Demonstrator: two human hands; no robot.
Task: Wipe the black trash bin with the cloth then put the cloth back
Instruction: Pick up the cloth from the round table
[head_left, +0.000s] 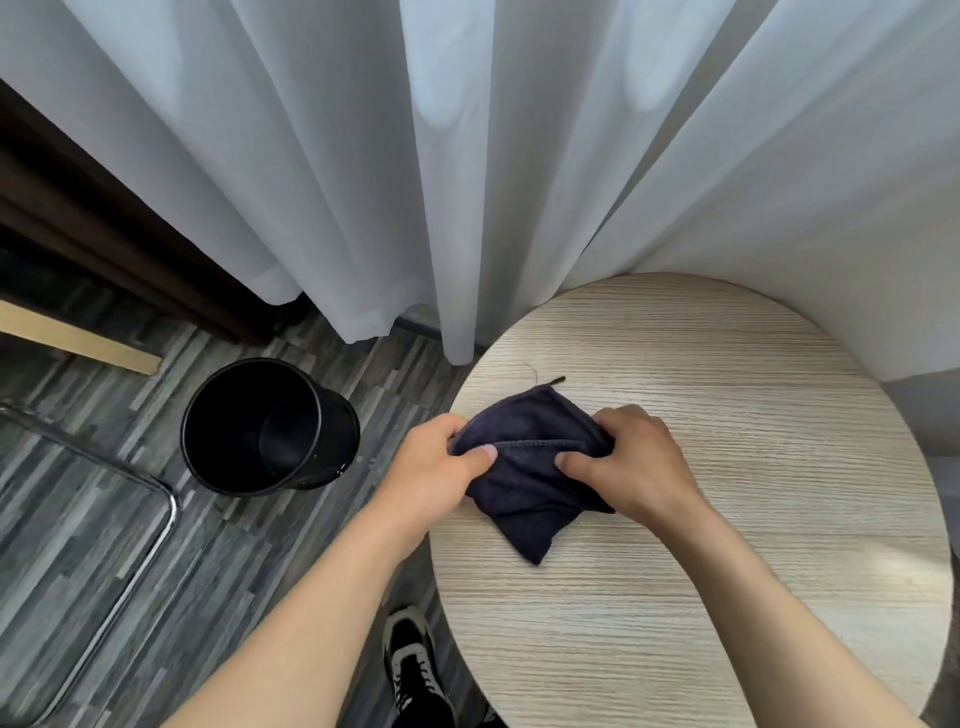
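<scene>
A dark navy cloth (530, 483) lies folded on the round light-wood table (727, 467), near its left edge. My left hand (441, 462) pinches the cloth's left corner, and my right hand (628, 462) grips its right side, thumbs on top of the fold. The black trash bin (270, 426) stands upright and open on the floor to the left of the table, apart from both hands. Its inside looks bare.
White curtains (467, 156) hang behind the table and bin. A chrome chair frame (150, 519) runs along the floor at left, with dark wooden furniture (78, 208) behind. My black-and-white shoe (410, 660) stands by the table's near edge.
</scene>
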